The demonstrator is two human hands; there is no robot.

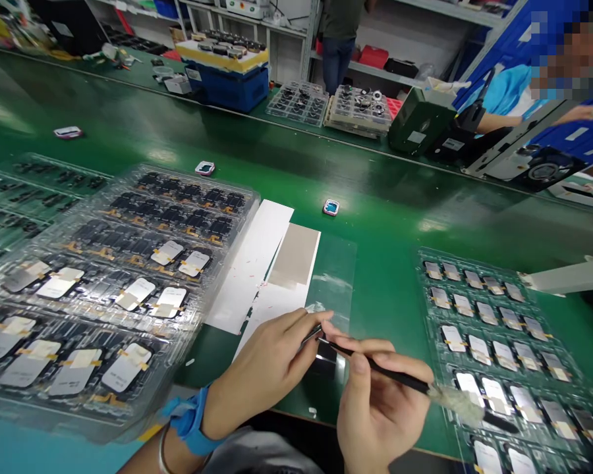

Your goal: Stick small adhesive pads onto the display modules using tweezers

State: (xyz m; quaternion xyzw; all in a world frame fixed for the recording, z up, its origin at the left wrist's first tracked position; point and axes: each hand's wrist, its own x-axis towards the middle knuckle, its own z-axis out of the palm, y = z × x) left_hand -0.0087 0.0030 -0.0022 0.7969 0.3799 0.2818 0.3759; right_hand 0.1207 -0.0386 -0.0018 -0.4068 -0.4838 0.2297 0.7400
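left hand pinching, right hand curled

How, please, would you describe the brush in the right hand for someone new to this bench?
On the green workbench, find the clear tray of parts at right. Beside it, the person's right hand holds a black brush, the only tool with a pale fluffy tip.

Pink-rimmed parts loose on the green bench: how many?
3: one part right of the white sheet, one beyond the plastic tray, one farther left. Trays may hide more.
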